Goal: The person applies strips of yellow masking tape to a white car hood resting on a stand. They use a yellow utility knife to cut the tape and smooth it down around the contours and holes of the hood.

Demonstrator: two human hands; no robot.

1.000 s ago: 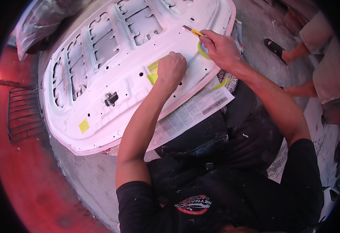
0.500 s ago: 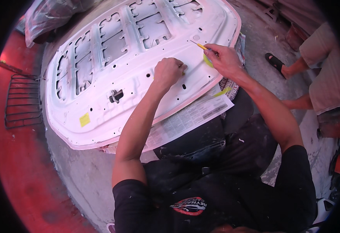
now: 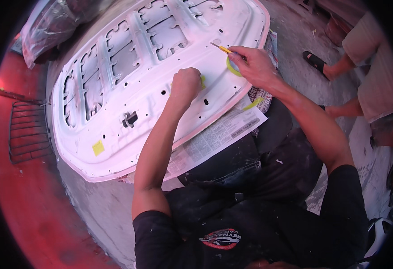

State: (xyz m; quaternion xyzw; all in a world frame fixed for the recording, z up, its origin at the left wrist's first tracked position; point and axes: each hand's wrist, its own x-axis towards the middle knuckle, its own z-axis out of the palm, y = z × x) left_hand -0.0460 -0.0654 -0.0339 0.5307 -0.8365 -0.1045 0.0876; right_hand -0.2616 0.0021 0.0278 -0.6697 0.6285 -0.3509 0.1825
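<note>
A white-painted car hood [image 3: 156,130] lies underside up before me. My left hand [image 3: 186,86] is closed, fingertips curled down over the hood, with a small piece of yellow tape [image 3: 203,81] at them; most of the grip is hidden behind the knuckles. My right hand [image 3: 254,67] grips a thin yellow cutter knife [image 3: 224,49], its tip pointing left. A yellow-green roll of masking tape [image 3: 232,68] hangs at the same hand, partly covered by the fingers. Another square of yellow tape [image 3: 98,148] is stuck on the hood's near left part.
Newspaper sheets [image 3: 223,134] lie under the hood's near edge, with a yellow tape strip [image 3: 253,104] on them. A person's sandalled foot [image 3: 316,62] and legs stand at right. A black metal rack [image 3: 28,132] is at left, and plastic-wrapped bulk [image 3: 55,31] at far left.
The view has shifted slightly, so the hood sits a little farther left. My left hand has turned a little, showing more of the tape at its fingertips. The tape roll's ring shows more clearly.
</note>
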